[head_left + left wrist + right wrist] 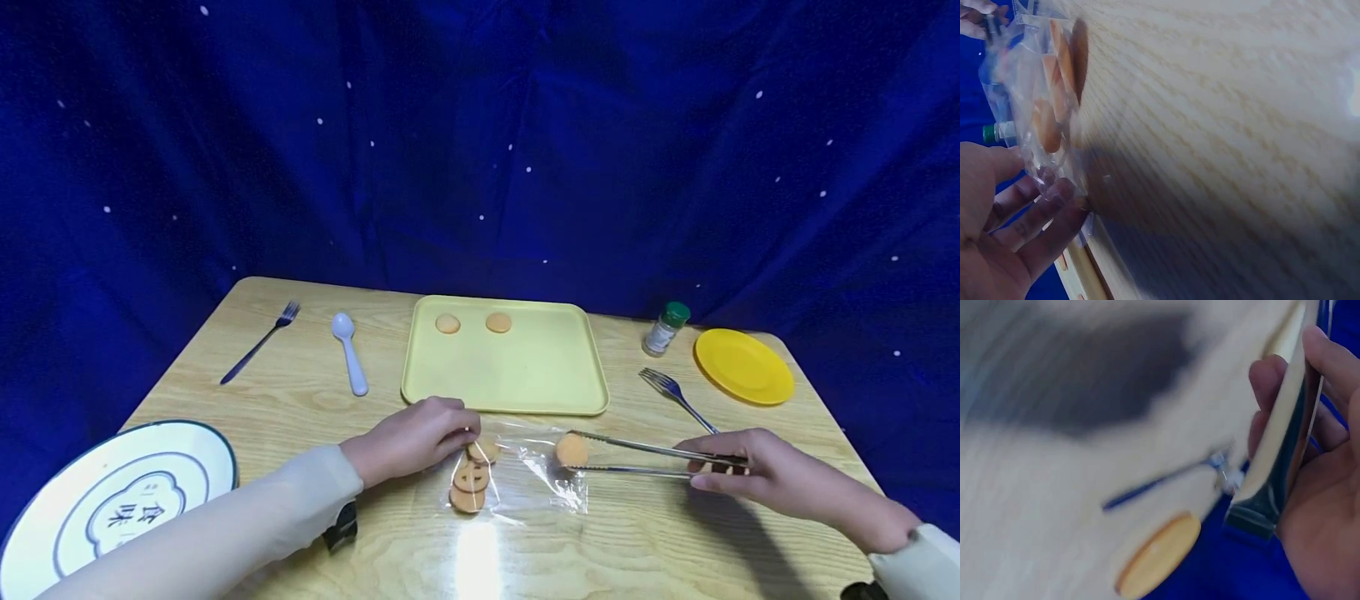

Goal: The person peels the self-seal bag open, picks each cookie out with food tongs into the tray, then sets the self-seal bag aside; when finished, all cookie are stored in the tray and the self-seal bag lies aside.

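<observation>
A clear plastic bag (517, 508) lies on the table with several round cookies (470, 478) in its left part. My left hand (427, 433) pinches the bag's far left corner; the left wrist view shows the fingers against the crinkled plastic (1041, 169). In my right hand (757, 471) are metal tongs (637, 444), gripped near their closed end, which the right wrist view shows too (1272, 456). Between the tong tips sits a round cookie (572, 450) at the bag's right part. Whether that cookie is inside the plastic I cannot tell.
Behind the bag is a yellow tray (525, 367) with two cookies (498, 322). To the left are a fork (258, 346), a spoon (350, 354) and a white plate (45, 517). A shaker (664, 329), another fork (678, 400) and a yellow plate (744, 367) stand right.
</observation>
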{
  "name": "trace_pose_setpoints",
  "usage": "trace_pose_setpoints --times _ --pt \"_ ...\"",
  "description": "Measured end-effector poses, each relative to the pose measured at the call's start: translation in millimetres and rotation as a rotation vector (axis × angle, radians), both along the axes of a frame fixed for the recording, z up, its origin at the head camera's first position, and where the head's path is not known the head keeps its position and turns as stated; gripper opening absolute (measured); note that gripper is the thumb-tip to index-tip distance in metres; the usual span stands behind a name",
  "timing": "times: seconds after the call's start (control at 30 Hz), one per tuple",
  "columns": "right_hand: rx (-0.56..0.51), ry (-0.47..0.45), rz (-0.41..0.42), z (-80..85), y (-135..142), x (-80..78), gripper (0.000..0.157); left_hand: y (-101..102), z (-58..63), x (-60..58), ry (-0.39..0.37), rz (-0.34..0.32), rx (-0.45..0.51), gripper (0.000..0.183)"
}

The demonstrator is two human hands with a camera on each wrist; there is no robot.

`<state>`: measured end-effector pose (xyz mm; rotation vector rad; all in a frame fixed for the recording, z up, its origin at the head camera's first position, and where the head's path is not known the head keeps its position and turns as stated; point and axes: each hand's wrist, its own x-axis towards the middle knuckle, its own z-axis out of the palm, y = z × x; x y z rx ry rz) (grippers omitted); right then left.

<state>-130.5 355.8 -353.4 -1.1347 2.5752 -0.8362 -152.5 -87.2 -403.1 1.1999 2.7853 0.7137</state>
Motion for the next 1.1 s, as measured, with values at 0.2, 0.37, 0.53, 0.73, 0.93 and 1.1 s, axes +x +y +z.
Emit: trace_pose_setpoints --times 0.2,0.37,0.53,0.73,0.93,1.1 --pt "0.041 0.139 -0.101 24.2 13.9 -10.6 0.029 -1.4 0.3 -1.2 0.023 -0.014 0.006 0.013" --pt "0.121 0.216 -0.244 23.6 -7.8 -38.6 0.03 -1.3 -1.4 -2.6 0.028 -0.017 0.011 0.013" --pt "0.172 0.21 -0.341 8.8 -43.1 -68.7 0.028 1.1 -2.3 -2.1 0.027 -0.022 0.017 0.013" --pt "0.179 0.2 -0.432 -10.5 -73.1 -95.4 0.014 2.0 -2.0 -1.9 0.011 -0.021 0.018 0.014" --pt "0.176 0.187 -0.428 -20.5 -88.0 -108.3 0.016 2.2 -1.1 -2.5 0.008 -0.019 0.015 0.014" --pt "0.194 0.176 -0.436 -24.8 -94.3 -113.2 0.017 2.4 -1.3 -2.3 0.004 -0.017 0.015 0.013"
